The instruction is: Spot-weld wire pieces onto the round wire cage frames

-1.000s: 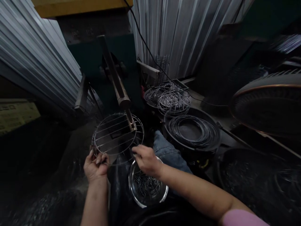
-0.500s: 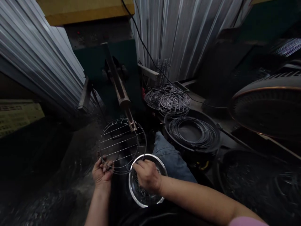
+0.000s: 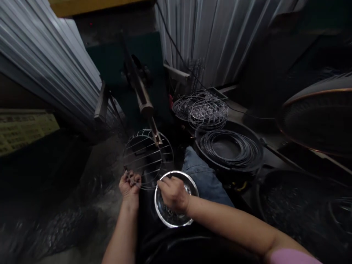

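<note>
Found dim workshop, corrugated wall (image 3: pixel 203 36) at back. Nearest, at lap: noted steel bowl (image 3: pixel 161 217) with small metal bits (image 3: pixel 169 211), right hand (image 3: pixel 173 194) curled over its far half; could not tell about any grip there. Off bowl's left edge, saw left hand (image 3: pixel 130 185) pinching near rim of round wire rack (image 3: pixel 144 157). Located rack past bowl's far-left edge, by copper-coloured tip (image 3: pixel 158 141) of machine arm (image 3: pixel 143 99). Judged light, stiff along bars, springy at rim, perhaps slick; best taken by outer ring, at opposed points. Farther right, saw wire coil (image 3: pixel 244 146) inside black tub (image 3: pixel 260 157), wire rounds (image 3: pixel 207 110) piled by its far-left edge.
</note>
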### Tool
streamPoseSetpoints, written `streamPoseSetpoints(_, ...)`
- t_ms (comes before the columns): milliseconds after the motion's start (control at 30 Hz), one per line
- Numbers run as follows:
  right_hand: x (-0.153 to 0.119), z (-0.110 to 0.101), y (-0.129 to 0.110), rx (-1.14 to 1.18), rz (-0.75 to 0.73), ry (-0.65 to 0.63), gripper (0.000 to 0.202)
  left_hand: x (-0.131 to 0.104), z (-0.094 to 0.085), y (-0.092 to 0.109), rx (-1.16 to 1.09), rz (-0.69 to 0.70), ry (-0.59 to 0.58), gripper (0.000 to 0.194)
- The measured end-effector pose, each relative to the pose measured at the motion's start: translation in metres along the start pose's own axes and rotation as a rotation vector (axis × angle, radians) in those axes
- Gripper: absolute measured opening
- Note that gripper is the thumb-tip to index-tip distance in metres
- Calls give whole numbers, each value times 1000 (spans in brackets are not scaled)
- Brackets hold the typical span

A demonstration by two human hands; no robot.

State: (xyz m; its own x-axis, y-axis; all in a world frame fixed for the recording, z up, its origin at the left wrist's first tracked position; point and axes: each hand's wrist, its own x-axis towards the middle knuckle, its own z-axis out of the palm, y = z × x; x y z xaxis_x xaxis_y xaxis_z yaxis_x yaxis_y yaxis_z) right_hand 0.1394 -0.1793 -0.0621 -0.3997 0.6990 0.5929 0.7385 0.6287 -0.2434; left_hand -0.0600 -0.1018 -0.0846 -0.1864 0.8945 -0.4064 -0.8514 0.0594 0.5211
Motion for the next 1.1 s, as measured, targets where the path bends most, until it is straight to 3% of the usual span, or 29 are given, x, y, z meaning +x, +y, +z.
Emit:
streamPoseSetpoints(67, 3, -5, 7, 63, 85, 43, 22, -7, 8, 3, -1, 22, -30, 11)
streamPoseSetpoints(200, 18, -15, 20, 153, 231, 83, 28, -13, 33, 10, 121, 0, -96, 28)
streamPoseSetpoints(367, 26, -20, 27, 71, 208, 56, 28, 2, 55, 16, 398, -42, 65, 33)
streamPoseSetpoints(433, 22, -23, 30, -3, 200, 61, 28, 8, 58, 16, 462, -72, 89, 39)
streamPoseSetpoints(533, 17, -31, 37, -75, 182, 87, 27, 9, 61, 13, 501, -79, 26, 52)
streamPoseSetpoints(700, 8, -37, 50, -90, 155, 160, 27, -9, 63, 3, 449, 25, 48, 53)
streamPoseSetpoints(900, -8, -29, 58, -30, 53, 270, 28, -27, 57, 0, 407, 109, 1, 58)
streamPoseSetpoints(1100, 10, -25, 84, 12, 147, 247, 31, -22, 84, -1, 413, 118, 41, 53)
